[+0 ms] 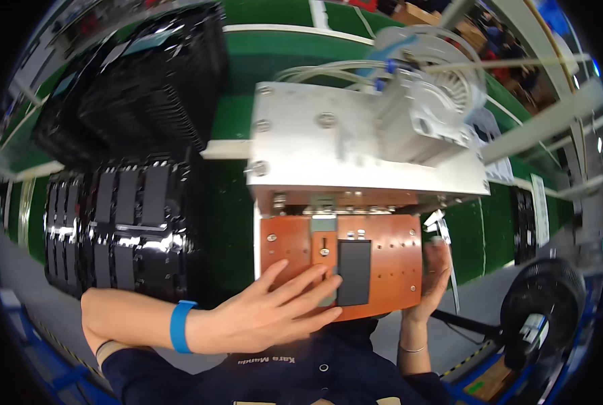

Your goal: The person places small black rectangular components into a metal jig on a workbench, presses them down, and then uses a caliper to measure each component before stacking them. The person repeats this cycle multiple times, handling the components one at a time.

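My left hand (284, 307) lies over the lower left of an orange-brown plate (396, 253), its fingers stretched and apart. Its fingertips reach the left edge of a flat dark grey rectangular piece (354, 273) on the plate; whether they press on it, I cannot tell. Just above these fingers is a raised strip with a screw (324, 252). My right hand (433, 287) is upright beside the plate's right edge, slightly blurred, its fingers extended with nothing visible in them. The plate sits in front of a silver metal machine block (322, 145).
Black trays (129, 260) holding dark flat pieces lie on the left, with taller stacks of black trays (146, 94) behind. A caliper-like tool (448, 253) lies right of the plate. Pale air tubes (335, 67) run behind the machine. A round black object (544, 297) stands lower right.
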### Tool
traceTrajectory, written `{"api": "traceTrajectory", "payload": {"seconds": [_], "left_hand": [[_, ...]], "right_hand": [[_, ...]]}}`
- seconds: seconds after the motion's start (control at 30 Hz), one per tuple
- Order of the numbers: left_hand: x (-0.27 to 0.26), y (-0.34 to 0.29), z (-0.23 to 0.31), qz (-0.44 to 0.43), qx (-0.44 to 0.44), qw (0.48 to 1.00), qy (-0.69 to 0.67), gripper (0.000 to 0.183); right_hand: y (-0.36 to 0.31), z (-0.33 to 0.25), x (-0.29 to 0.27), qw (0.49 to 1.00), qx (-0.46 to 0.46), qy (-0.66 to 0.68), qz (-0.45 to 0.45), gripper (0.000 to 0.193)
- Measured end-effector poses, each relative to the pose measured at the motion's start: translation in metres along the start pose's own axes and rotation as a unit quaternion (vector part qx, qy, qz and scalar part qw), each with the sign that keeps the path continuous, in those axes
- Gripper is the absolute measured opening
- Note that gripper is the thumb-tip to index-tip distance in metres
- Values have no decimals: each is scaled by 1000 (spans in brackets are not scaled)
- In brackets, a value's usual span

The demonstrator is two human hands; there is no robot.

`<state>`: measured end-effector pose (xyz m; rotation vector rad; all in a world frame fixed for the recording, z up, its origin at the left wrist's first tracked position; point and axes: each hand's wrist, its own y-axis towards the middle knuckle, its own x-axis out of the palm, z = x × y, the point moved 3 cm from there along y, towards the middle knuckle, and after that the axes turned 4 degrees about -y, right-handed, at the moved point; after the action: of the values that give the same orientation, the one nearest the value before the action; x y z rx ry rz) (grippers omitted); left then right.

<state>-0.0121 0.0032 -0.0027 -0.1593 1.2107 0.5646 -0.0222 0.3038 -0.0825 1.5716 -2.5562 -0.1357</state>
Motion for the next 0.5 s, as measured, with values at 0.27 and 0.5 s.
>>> {"api": "traceTrajectory", "payload": {"seconds": [0.27,0.5], "left_hand": [[-9,14,-7,-15,13,1000,19,70],[0,22,-12,-41,1,998,-48,77]], "right_hand": [[-23,-96,66,781,-259,-428,-372,33],[18,-90,84,777,-316,-386,-384,29]]}}
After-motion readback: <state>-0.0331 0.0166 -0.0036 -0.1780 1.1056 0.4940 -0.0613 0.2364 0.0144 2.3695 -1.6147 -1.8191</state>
